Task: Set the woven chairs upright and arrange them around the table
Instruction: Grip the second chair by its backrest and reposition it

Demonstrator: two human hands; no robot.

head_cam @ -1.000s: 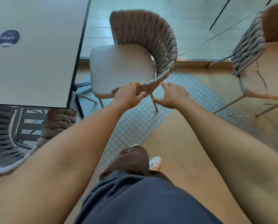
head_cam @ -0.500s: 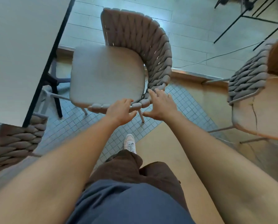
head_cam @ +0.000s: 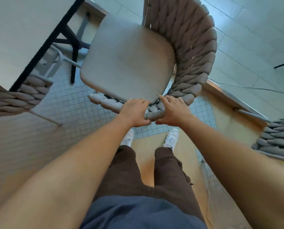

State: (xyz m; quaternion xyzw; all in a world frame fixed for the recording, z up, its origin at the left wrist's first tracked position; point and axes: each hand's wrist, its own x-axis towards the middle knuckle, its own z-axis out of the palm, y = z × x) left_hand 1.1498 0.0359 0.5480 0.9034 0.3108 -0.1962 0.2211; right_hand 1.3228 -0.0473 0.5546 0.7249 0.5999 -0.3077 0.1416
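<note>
Table [head_cam: 19, 33] at ten o'clock; upright woven chair [head_cam: 128, 58] at twelve, seat toward it. Left hand [head_cam: 134, 113] and right hand [head_cam: 172, 111] clamp its braided arm [head_cam: 154, 113]; push evenly, keeping all legs grounded.

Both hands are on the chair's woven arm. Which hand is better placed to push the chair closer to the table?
Probably the right hand. It holds the woven chair on the side away from the table, so it can push toward it. The left hand grips the same armrest nearer the table, and mainly steadies.
</note>
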